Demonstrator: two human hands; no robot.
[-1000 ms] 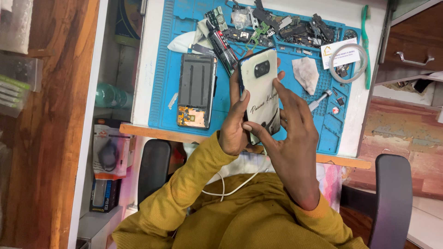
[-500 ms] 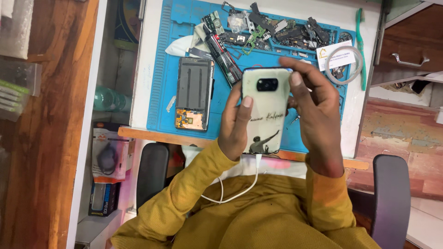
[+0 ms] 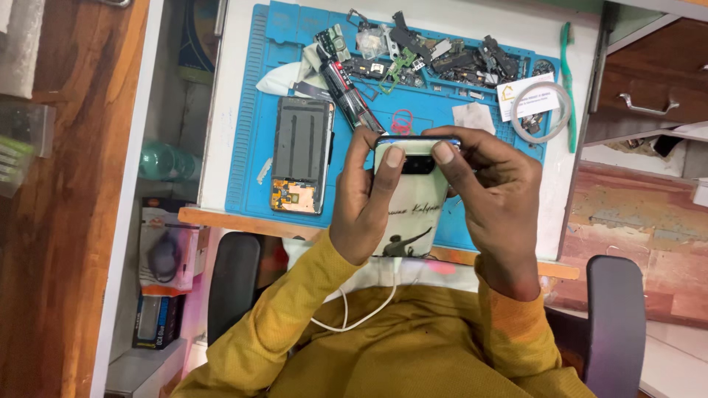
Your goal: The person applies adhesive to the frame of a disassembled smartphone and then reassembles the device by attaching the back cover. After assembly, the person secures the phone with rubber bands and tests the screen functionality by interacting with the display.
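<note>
Two hands are working over the blue repair mat (image 3: 254, 147), which is lying just beyond the fingers and spreading to both sides of them. The left hand (image 3: 365, 203) is wrapping the left edge of the white-cased phone (image 3: 413, 210), its thumb pressing on the back near the dark camera window, fingers clamped around the side. The right hand (image 3: 498, 195) is gripping the right edge, thumb down beside the left thumb, fingers curling over the top rim. Left of the left fingers, the opened phone body (image 3: 301, 155) is lying flat on the mat. Beyond the fingertips, the heap of small dark parts (image 3: 435, 59) is sitting, with the tape ring (image 3: 544, 110) off to the right.
</note>
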